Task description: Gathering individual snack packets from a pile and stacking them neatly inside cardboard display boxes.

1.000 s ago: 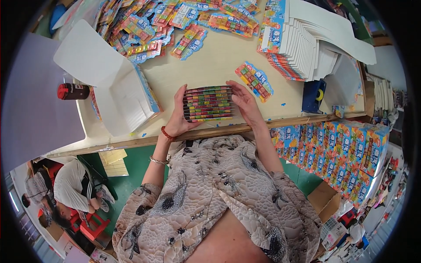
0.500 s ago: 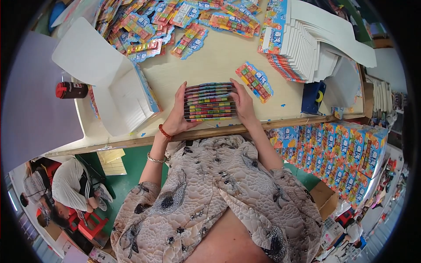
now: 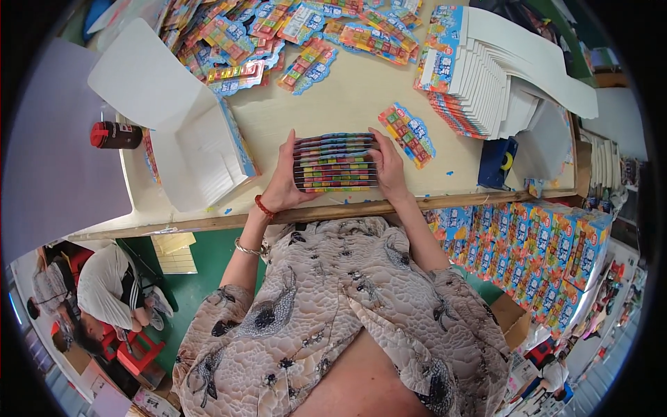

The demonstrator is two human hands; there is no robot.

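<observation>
Between my two hands I hold a stack of colourful candy blister cards [image 3: 335, 163], upright on edge and lined up, close to the table's front edge. My left hand [image 3: 283, 177] grips the stack's left end, its thumb toward me and fingers along the side. At the right end, my right hand [image 3: 389, 167] closes on the cards, fingers partly bent over them. A single blister card [image 3: 408, 135] lies flat just beyond my right hand. To the left stands an open white carton [image 3: 201, 163] with its lid flap raised.
A heap of blister cards [image 3: 229, 42] covers the far left of the table. Nested flat cartons [image 3: 479, 83] lie far right, beside a blue tape dispenser [image 3: 495, 163]. A dark jar with a red lid [image 3: 114, 135] stands left. Packed boxes [image 3: 535, 243] are stacked below right. People sit lower left.
The view has shifted slightly. Both hands keep their hold on the stack of blister cards, with hardly any movement against the table.
</observation>
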